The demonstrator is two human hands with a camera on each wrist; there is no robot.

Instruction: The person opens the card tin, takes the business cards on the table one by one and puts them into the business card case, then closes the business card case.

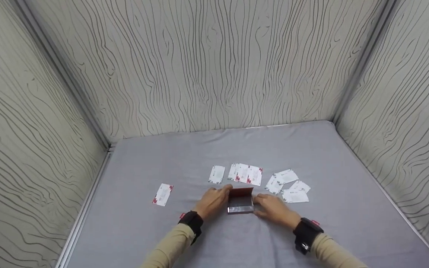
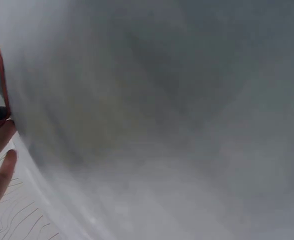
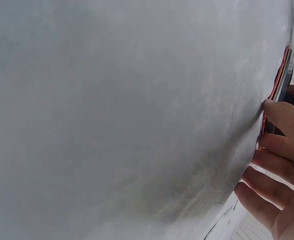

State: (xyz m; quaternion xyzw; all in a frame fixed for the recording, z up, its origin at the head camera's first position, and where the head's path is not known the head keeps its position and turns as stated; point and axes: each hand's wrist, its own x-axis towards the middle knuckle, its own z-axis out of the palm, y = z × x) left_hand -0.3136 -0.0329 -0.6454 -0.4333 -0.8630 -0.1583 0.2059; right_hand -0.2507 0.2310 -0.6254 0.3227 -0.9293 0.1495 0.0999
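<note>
A small business card case [image 1: 241, 201] lies on the grey cloth with its reddish-brown lid [image 1: 241, 192] raised at the far side. Its inside looks dark, and a shiny metal strip runs along the near edge. My left hand [image 1: 213, 203] holds the case at its left, fingertips at the lid's corner. From the other side, my right hand [image 1: 274, 210] grips the right edge between thumb and index finger, the remaining fingers spread over the cloth in the right wrist view. Only the case's edge and some fingers [image 2: 2, 175] show in the left wrist view.
Beyond the case lie a single white card [image 1: 217, 174] and an overlapping row of cards [image 1: 245, 174] with red corners. Several loose cards [image 1: 295, 195] overlap at the right, and one card [image 1: 162, 194] lies apart at left. Wood-grain panels [image 1: 207, 67] enclose the table.
</note>
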